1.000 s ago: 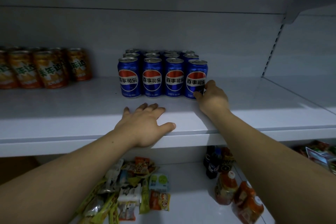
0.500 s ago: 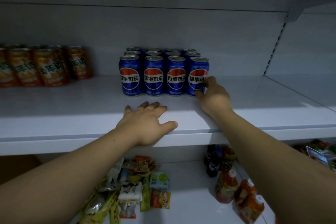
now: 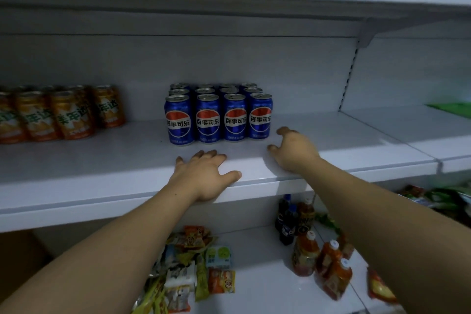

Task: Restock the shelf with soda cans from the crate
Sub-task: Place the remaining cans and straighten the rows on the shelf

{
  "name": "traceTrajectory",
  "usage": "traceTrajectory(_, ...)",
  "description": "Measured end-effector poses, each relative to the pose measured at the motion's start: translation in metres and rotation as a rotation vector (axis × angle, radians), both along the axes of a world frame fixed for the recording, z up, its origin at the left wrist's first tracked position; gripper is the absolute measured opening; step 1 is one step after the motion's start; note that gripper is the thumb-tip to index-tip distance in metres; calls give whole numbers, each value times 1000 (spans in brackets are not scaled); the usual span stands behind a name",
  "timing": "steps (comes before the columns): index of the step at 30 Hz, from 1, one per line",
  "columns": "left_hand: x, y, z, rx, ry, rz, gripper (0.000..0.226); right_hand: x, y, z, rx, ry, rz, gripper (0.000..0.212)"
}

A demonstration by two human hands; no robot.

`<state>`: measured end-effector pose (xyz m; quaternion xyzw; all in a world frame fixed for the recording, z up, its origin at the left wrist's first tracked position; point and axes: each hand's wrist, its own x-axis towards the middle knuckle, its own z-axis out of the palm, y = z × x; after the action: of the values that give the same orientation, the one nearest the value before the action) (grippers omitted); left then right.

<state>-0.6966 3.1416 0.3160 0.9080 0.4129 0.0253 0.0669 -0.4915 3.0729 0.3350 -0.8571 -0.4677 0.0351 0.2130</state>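
Observation:
A block of blue soda cans (image 3: 219, 117) stands in several rows on the white shelf (image 3: 127, 160), labels facing me. My left hand (image 3: 206, 176) lies flat, palm down, on the shelf's front edge, just in front of the cans. My right hand (image 3: 293, 150) hovers a little right of and in front of the rightmost front can (image 3: 260, 116), fingers curled apart, holding nothing and not touching it. No crate is in view.
Orange cans (image 3: 61, 115) stand at the shelf's left. Bare shelf stretches right of the blue cans to a slotted upright (image 3: 349, 79). On the shelf below lie snack packets (image 3: 193, 267) and bottles (image 3: 321, 257). Another shelf hangs overhead.
My right hand has let go of the rightmost front can and drawn back toward me. The view has tilted upward. The left hand has stayed put.

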Motion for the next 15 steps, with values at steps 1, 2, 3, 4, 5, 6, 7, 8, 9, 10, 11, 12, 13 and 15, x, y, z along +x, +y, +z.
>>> traceTrajectory(1,-1,-1,2,-3,-3,-7,73,-1,-11,4,-17,0,-21,60)
traceTrajectory(2,-2,-2,4,-3,-5,-18,72,-1,-23,7,-28,-4,-43,60)
traceTrajectory(3,-3,-5,7,1,-2,-36,71,-1,-36,10,-35,-7,-66,61)
traceTrajectory(4,-4,-8,9,12,6,-63,70,0,-49,13,-38,-5,-87,61)
traceTrajectory(5,-3,-13,12,24,11,-97,70,0,-63,15,-41,-2,-104,61)
traceTrajectory(6,-2,-20,14,23,9,-132,70,0,-78,17,-48,1,-118,61)
traceTrajectory(7,1,-29,16,8,-6,-165,71,-1,-92,17,-54,2,-134,62)
traceTrajectory(8,4,-39,18,-17,-30,-195,72,-1,-107,17,-61,1,-155,62)
traceTrajectory(9,9,-50,19,-42,-53,-226,73,-2,-123,17,-67,-2,-177,63)
traceTrajectory(10,14,-64,21,-56,-68,-266,74,-3,-139,17,-74,-3,-203,63)
traceTrajectory(11,20,-77,21,-60,-75,-313,74,-5,-154,16,-80,1,-231,64)
traceTrajectory(12,25,-91,22,-62,-82,-362,73,-6,-170,16,-85,15,-262,64)
traceTrajectory(13,30,-105,22,-72,-94,-406,73,-7,-186,15,-90,28,-291,65)
traceTrajectory(15,40,-133,20,-102,-102,-488,73,-10,-220,17,-96,44,-351,67)
